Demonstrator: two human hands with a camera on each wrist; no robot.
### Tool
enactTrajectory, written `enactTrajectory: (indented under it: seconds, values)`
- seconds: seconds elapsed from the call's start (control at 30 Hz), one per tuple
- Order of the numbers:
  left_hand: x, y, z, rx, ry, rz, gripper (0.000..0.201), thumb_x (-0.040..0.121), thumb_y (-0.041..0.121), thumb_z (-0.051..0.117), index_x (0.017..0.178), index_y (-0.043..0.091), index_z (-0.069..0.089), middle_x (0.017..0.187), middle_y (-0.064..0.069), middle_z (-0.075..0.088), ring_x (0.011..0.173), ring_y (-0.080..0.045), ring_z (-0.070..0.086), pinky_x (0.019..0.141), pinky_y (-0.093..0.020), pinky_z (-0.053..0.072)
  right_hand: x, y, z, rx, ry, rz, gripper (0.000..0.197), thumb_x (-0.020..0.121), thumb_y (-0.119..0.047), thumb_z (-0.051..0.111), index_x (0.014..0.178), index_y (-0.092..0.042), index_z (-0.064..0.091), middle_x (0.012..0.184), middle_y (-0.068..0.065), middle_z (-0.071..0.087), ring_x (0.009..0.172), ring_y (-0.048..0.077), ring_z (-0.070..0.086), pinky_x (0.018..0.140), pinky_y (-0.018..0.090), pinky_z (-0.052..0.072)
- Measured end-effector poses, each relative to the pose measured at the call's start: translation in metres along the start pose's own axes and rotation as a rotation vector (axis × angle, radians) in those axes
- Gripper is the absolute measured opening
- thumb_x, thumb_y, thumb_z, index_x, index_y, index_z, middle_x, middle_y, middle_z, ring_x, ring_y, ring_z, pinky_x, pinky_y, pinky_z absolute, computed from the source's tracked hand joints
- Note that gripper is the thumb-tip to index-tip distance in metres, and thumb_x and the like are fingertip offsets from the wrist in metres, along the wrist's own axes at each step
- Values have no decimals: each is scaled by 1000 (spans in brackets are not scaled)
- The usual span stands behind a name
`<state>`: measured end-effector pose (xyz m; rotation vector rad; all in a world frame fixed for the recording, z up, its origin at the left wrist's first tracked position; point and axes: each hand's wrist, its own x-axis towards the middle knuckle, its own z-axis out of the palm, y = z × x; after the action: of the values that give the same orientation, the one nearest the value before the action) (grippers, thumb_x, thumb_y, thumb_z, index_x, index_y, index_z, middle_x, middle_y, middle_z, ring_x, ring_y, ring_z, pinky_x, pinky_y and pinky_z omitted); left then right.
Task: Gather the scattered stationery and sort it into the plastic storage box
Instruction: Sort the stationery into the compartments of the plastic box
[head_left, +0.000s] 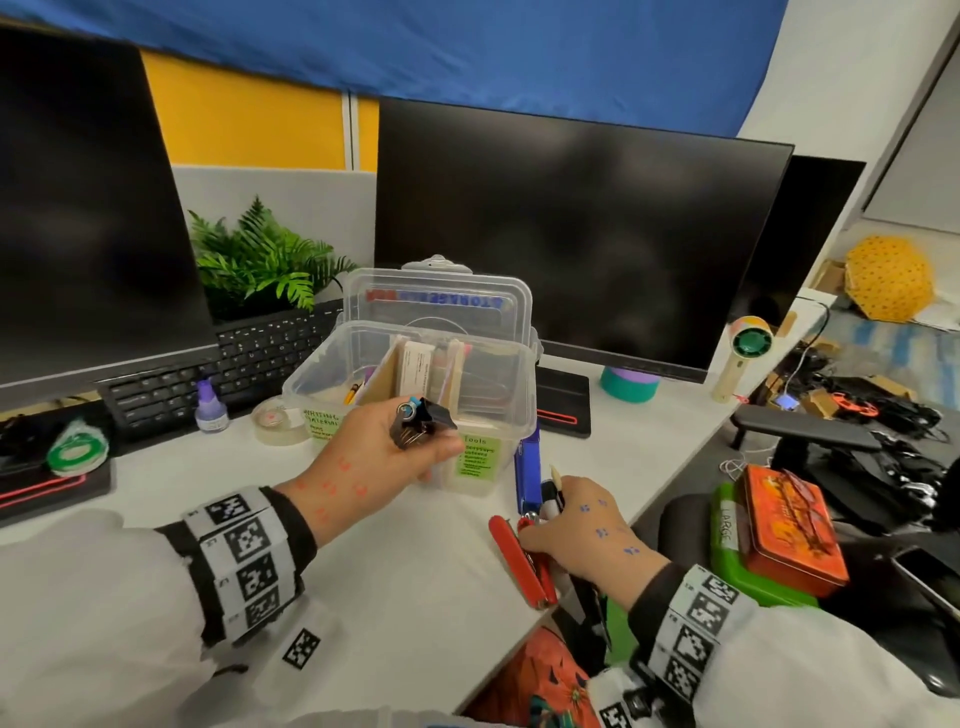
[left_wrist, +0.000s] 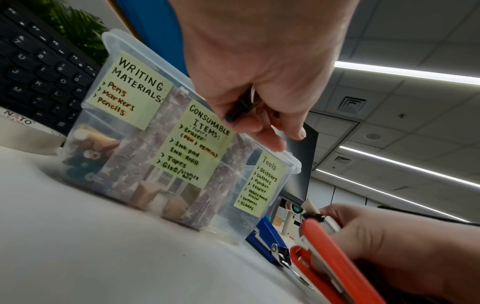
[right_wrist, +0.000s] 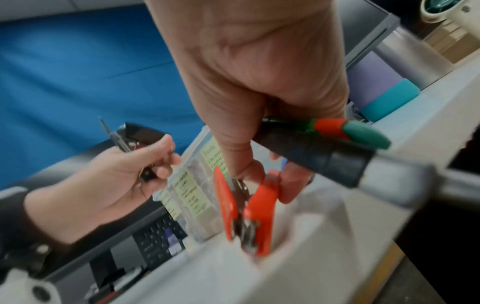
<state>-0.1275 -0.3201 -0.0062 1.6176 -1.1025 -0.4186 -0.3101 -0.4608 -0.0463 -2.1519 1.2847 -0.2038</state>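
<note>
left hand (head_left: 382, 457) is pinching a black binder clip (head_left: 422, 421) over the clear plastic storage box (head_left: 415, 384), lid open, green labels facing front. right hand (head_left: 587, 530) is gripping a black marker (right_wrist: 311, 158) and touching the red stapler (head_left: 522, 561) on the desk (head_left: 363, 571).

Bare white desk (head_left: 405, 561) lies open along its near edge, between the two wrists. The storage box (head_left: 514, 384) stands mid-desk, lid tipped up behind, its mouth open from above. Its right flank is crowded: a blue stapler (head_left: 525, 470) lies just beside the wall. Left of the box, a tape roll (head_left: 278, 422) and ink bottle (head_left: 210, 406) stand before the keyboard (head_left: 218, 374). Monitors (head_left: 576, 234) wall off the far edge.
</note>
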Motion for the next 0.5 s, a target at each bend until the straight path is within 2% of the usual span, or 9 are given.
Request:
enactTrajectory:
  seconds: [0.07,0.13,0.27,0.33,0.4,0.47,0.5]
  values:
    - [1,1,1,1,-7,-12,15,79,31,83,89,24,75,87,7,78,81,-8,73,79,-34,59,2,-2,-6,82,-41,23,44,70,-31,81,103,-16,56,96,6,65,81,21,71,67,35,62]
    - [1,2,3,-16,-6,-24,18,75,29,87,86,20,75,84,2,77,80,-12,74,82,-37,60,-1,-7,-16,164,-80,14,44,73,-29,80,108,-17,56,97,10,68,78,22,74,61,34,63]
    - [3,7,5,-85,-21,-43,39,62,32,92,93,15,75,91,1,79,88,-16,75,86,-40,61,-9,-34,-50,348,-61,-154,24,78,-19,80,93,-12,63,79,11,71,63,20,69,52,30,56]
    - [6,13,8,-149,-37,-19,49,56,35,91,97,14,74,93,-1,79,89,-16,76,80,-38,62,-11,-54,-64,444,8,-266,16,79,-17,79,83,-14,64,69,9,70,61,23,69,53,32,57]
    - [10,22,11,-215,-15,26,48,57,31,90,97,10,73,89,-2,78,82,-10,75,67,-26,59,-9,-74,-73,514,88,-352,15,81,-16,78,78,-16,63,64,5,68,59,20,69,53,32,59]
    - [15,31,11,-258,9,40,36,66,23,88,94,8,71,83,-2,77,78,-9,75,59,-23,56,-1,-93,-78,528,146,-388,14,82,-17,76,78,-14,63,66,4,67,60,16,68,55,32,59]
    - [18,35,10,-274,15,34,25,73,19,85,93,11,71,81,1,77,79,-10,76,58,-23,56,5,-101,-80,531,158,-388,13,82,-18,76,79,-12,64,69,7,69,64,20,70,58,35,61]
